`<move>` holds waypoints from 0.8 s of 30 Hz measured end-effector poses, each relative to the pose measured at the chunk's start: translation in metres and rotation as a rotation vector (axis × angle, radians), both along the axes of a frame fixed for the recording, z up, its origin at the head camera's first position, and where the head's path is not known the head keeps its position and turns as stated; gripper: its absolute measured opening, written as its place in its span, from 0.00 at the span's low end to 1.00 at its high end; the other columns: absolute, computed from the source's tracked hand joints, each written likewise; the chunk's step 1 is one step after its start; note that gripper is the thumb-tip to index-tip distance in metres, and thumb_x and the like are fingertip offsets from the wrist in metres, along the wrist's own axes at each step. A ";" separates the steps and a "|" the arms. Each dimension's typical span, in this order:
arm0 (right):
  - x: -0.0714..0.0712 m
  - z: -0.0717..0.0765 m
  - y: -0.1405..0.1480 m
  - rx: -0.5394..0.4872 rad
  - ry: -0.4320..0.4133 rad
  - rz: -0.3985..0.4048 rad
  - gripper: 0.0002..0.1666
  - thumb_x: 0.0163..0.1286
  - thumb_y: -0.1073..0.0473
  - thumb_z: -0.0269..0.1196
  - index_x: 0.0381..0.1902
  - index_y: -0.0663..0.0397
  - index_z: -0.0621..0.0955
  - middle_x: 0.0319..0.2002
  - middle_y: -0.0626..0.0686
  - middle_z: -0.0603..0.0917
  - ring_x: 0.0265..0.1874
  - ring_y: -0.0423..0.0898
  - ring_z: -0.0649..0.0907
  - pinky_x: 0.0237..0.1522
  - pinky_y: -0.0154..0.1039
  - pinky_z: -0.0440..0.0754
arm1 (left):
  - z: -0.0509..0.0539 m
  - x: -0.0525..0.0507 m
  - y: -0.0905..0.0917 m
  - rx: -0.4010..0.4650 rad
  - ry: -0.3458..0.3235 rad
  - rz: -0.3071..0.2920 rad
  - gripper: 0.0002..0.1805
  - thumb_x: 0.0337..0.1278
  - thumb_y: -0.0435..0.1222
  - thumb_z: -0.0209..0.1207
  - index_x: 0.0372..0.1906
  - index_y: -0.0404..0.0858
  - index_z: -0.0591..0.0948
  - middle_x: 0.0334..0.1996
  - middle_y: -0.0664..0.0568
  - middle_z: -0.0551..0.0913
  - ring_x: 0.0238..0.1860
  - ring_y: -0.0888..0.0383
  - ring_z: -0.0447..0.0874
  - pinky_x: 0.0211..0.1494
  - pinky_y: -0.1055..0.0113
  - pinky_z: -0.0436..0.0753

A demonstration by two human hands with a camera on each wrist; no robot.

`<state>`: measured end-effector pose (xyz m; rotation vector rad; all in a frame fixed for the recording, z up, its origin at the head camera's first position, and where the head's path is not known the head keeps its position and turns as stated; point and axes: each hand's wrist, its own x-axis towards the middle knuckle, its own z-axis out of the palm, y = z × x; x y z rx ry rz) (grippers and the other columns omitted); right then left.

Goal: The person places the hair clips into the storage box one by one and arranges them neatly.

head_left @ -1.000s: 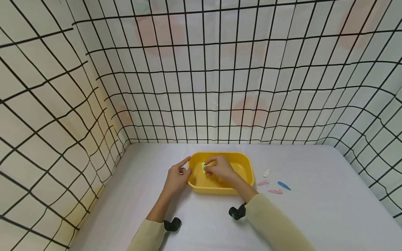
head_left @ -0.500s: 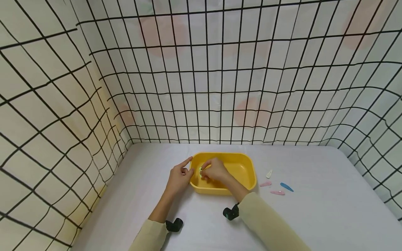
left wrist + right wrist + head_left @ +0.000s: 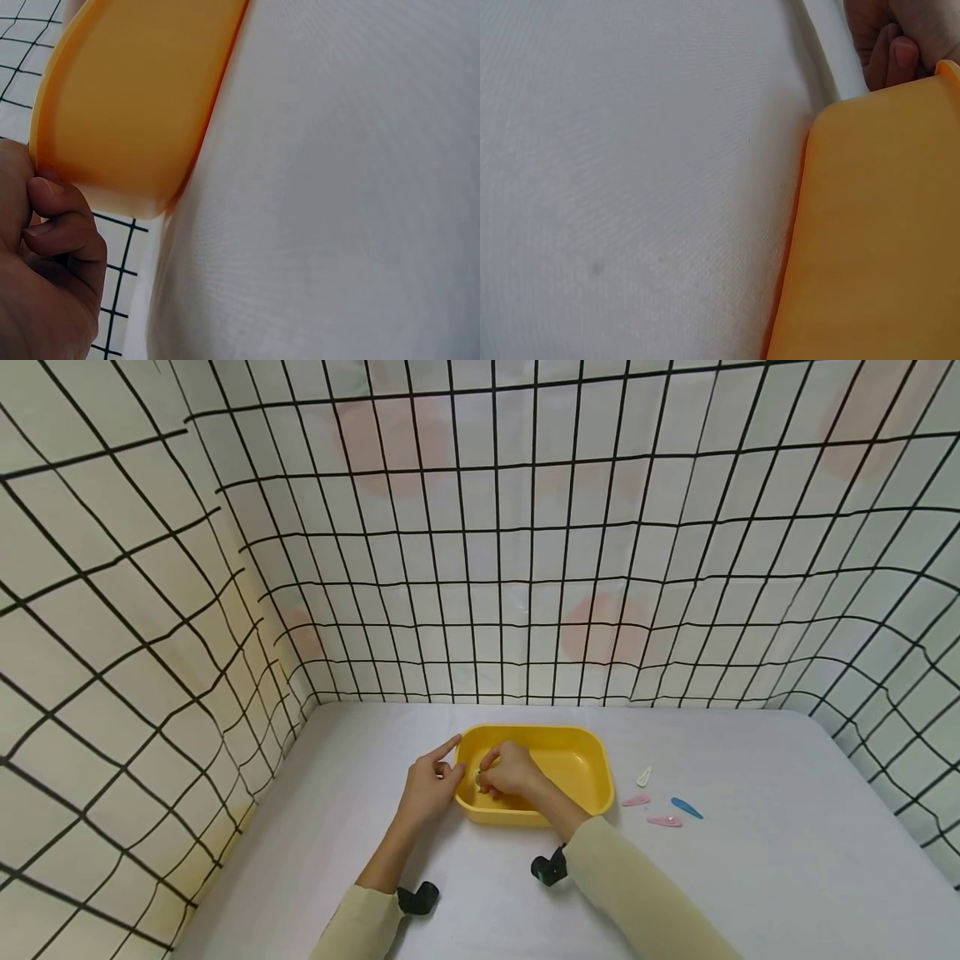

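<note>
Head view, tray: A yellow tray [image 3: 573, 770] is placed on the white table [image 3: 757, 877].
Left hand: By the left hand [image 3: 426, 789] the tray is held at its left end; the forefinger is stretched along the rim.
Right hand: Inside the tray, in its left part, a pale clip [image 3: 477, 779] is pinched by the right hand [image 3: 513, 770]; it is partly covered by the fingers, so whether the tray floor is touched cannot be told.
Loose clips: To the right of the tray are laid a white clip [image 3: 644, 777], farthest; a pink clip [image 3: 637, 800]; a blue clip [image 3: 687, 808], rightmost; and a second pink clip [image 3: 664, 822], nearest.
Left wrist view, fingers: Bent fingers are seen against the tray's outside, under the rim.
Right wrist view, wall: The tray's near wall is shown; at its left end, curled fingers of the left hand are seen.
</note>
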<state>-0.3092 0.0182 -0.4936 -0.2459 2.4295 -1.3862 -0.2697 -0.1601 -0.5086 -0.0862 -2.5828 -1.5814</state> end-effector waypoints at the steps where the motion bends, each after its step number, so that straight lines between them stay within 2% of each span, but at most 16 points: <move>1: 0.000 0.000 0.000 0.000 0.000 0.001 0.10 0.63 0.65 0.71 0.41 0.64 0.83 0.23 0.54 0.88 0.15 0.41 0.82 0.23 0.31 0.83 | 0.000 0.000 0.000 0.000 0.001 -0.002 0.29 0.66 0.39 0.62 0.72 0.51 0.77 0.13 0.58 0.69 0.13 0.63 0.62 0.18 0.74 0.64; 11: 0.003 0.002 0.007 -0.006 -0.012 -0.018 0.10 0.65 0.63 0.70 0.42 0.62 0.83 0.24 0.54 0.88 0.17 0.42 0.84 0.25 0.33 0.84 | 0.002 0.001 0.005 0.000 0.005 -0.022 0.29 0.67 0.38 0.62 0.72 0.51 0.76 0.13 0.58 0.69 0.14 0.63 0.62 0.18 0.73 0.65; 18: 0.005 0.007 0.022 -0.009 0.016 -0.027 0.14 0.68 0.57 0.69 0.47 0.59 0.86 0.28 0.53 0.89 0.23 0.45 0.82 0.25 0.32 0.77 | 0.001 0.001 0.005 -0.006 -0.015 0.005 0.29 0.67 0.39 0.63 0.72 0.52 0.77 0.14 0.56 0.71 0.14 0.62 0.64 0.18 0.73 0.66; 24: 0.008 0.011 0.038 0.000 0.025 -0.061 0.16 0.68 0.53 0.70 0.49 0.54 0.86 0.35 0.51 0.88 0.31 0.48 0.85 0.33 0.35 0.82 | 0.001 0.001 0.003 0.003 -0.030 0.026 0.29 0.66 0.39 0.63 0.71 0.52 0.77 0.14 0.56 0.71 0.14 0.62 0.64 0.19 0.73 0.67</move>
